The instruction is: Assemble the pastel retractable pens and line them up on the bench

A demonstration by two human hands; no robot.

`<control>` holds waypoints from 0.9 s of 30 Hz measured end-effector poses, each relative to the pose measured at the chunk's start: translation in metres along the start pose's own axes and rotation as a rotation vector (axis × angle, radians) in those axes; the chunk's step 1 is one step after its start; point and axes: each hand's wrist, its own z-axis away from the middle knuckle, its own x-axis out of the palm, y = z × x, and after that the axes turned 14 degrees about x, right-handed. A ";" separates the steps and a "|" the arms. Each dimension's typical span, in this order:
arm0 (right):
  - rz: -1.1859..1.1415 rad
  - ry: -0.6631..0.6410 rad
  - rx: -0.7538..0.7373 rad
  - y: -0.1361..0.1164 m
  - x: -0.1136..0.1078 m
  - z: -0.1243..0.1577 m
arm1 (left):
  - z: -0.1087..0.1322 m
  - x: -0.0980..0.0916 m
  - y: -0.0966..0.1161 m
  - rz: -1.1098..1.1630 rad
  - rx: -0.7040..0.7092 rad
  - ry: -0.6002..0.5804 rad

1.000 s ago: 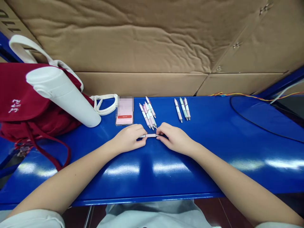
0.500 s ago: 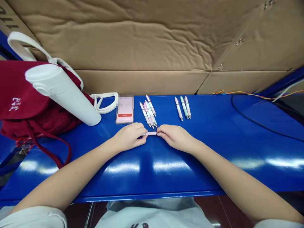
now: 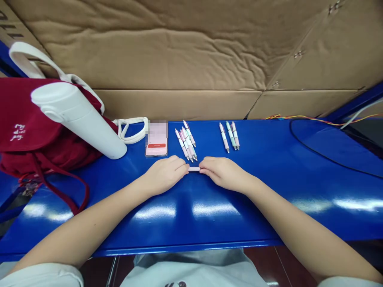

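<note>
Both my hands rest on the blue table, fingers closed around one pink pen held level between them. My left hand grips its left end and my right hand grips its right end; only a short middle stretch of the pen shows. Just behind my hands lies a loose bunch of several pink and white pens. Three more pens lie side by side further right.
A phone lies left of the pen bunch. A white bottle leans on a red bag at the left. Cardboard walls the back. Coloured wires and a black cable run at the right.
My hands have drawn closer together along the pen, so less of it shows between them than a second ago.
</note>
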 end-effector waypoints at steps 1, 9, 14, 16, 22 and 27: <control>-0.020 -0.019 -0.002 0.000 -0.001 0.000 | 0.000 -0.001 0.000 -0.031 0.013 0.007; -0.116 0.481 0.175 0.007 -0.015 0.008 | 0.006 -0.004 -0.007 -0.241 -0.207 0.442; 0.088 0.519 0.650 0.026 -0.017 -0.004 | 0.006 -0.001 -0.011 -0.130 -0.252 0.300; 0.190 0.389 0.733 0.034 -0.015 -0.010 | 0.006 0.000 -0.013 -0.072 -0.263 0.235; 0.289 0.243 0.787 0.041 -0.015 -0.012 | 0.006 -0.001 -0.015 0.045 -0.288 0.147; 0.198 0.355 0.613 0.014 -0.007 -0.013 | 0.004 0.003 -0.011 0.088 -0.269 0.098</control>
